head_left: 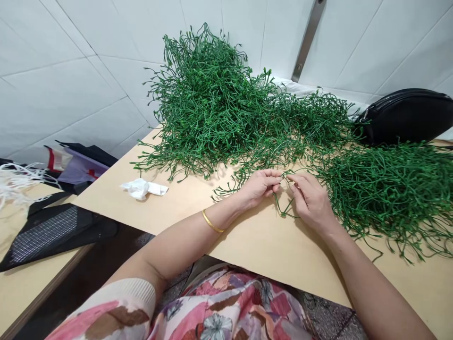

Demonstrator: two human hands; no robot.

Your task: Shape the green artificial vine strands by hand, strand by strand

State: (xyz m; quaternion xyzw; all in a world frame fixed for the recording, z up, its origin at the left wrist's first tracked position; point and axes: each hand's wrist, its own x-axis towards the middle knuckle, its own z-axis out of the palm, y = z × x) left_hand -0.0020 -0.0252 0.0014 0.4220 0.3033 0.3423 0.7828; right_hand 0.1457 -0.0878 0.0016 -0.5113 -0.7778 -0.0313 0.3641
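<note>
Between my two hands is a thin green artificial plant stem (pixel 282 212), its lower part hanging in a bent loop above the table. My left hand (pixel 262 186) pinches it with closed fingers, a gold bangle (pixel 212 222) on that wrist. Close by on the other side, my right hand (pixel 311 198) also pinches the stem between thumb and forefinger. Behind the hands rises a large tangled heap of green plastic stems (pixel 208 99) with small budded tips. A second pile of stems (pixel 392 189) lies to the right, beside my right forearm.
A crumpled white tissue (pixel 141 188) rests on the beige table (pixel 191 208) at the left. At the back right stands a black bag (pixel 406 115). White tiled wall (pixel 116 28) closes off the back. Dark mesh pouches (pixel 53 229) and white cords (pixel 24 182) lie on another table at left.
</note>
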